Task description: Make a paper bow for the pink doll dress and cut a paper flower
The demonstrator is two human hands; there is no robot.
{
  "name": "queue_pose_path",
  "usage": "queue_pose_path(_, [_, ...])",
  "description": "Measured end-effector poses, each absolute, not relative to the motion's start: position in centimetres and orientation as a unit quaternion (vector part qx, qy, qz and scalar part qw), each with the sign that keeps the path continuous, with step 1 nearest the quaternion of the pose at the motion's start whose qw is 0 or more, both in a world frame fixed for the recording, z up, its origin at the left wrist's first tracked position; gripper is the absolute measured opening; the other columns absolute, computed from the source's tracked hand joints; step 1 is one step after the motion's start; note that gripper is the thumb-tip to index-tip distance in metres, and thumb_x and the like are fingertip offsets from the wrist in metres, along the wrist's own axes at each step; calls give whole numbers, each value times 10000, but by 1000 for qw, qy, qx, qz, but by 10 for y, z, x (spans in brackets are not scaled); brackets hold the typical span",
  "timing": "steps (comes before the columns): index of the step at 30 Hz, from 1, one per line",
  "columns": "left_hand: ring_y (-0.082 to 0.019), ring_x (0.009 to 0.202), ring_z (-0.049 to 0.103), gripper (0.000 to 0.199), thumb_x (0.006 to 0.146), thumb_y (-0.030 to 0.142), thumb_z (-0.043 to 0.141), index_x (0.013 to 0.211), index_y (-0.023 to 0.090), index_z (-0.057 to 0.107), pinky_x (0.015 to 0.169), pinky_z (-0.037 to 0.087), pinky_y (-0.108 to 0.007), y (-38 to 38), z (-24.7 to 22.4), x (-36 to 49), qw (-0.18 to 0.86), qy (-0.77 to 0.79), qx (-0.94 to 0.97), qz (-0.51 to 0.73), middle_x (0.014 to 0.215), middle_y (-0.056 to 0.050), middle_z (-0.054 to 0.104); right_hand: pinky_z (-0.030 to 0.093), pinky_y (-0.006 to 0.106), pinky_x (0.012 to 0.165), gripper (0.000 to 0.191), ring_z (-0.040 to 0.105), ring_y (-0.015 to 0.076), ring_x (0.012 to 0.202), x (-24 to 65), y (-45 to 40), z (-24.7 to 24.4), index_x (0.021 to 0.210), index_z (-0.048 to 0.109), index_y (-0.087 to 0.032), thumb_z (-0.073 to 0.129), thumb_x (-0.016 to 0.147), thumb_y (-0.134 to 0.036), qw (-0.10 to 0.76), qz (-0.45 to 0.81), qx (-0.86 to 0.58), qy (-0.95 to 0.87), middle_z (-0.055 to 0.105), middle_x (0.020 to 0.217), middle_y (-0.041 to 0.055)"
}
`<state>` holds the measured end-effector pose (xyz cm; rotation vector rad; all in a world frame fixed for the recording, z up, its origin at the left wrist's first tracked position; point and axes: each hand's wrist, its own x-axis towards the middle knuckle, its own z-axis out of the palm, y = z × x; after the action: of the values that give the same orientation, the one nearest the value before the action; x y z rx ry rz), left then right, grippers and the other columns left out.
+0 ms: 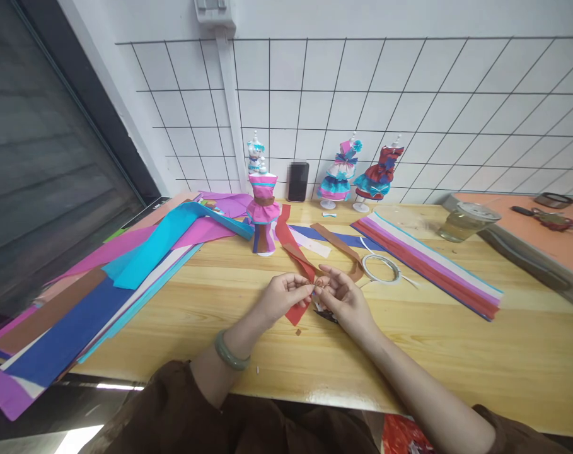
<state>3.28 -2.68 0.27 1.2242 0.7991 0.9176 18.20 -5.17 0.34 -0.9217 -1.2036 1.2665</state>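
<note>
One brown strand (321,282) between left grip (287,295) and right grip (343,297)

A white, dark-gridded wall (286,72) rises behind a glossy wooden table (432,359); a white box (215,14) is fixed high up; a dark panel (45,126) fills the left.

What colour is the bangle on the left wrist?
The bangle is greyish green, best seen in the head view.

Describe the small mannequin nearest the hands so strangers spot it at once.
Find the wooden table against the white tiled wall. Beyond the left hand, left of the upright phone, stands the small mannequin. Unlike the three mannequins farther back, it wears a brown waistband above a pink skirt.
</note>
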Motion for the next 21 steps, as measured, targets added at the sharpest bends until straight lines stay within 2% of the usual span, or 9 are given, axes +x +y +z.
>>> queue_pose_path(7, [-74,543,530,162,696,269,627,733,119,579,577,425,-215,-25,-1,33,630,361,551,410,650,-10,600,390,227,481,429,458,75,542,180,-53,2,1111,471,-227,649,723,-267,547,517,-399,-524,521,802,-6])
queue_pose_path(14, [-77,532,530,212,650,294,663,715,116,569,570,424,-221,-24,1,33,670,379,483,416,632,-16,600,384,230,472,454,474,70,519,182,-54,10,1128,480,-232,659,713,-277,531,570,-385,-495,557,857,11])
queue_pose_path(21, [-75,553,528,221,627,293,682,712,114,585,571,418,-210,-24,2,32,703,374,441,413,630,-15,589,372,233,451,420,486,72,491,183,-55,16,1095,523,-223,655,706,-314,540,558,-411,-477,583,851,14])
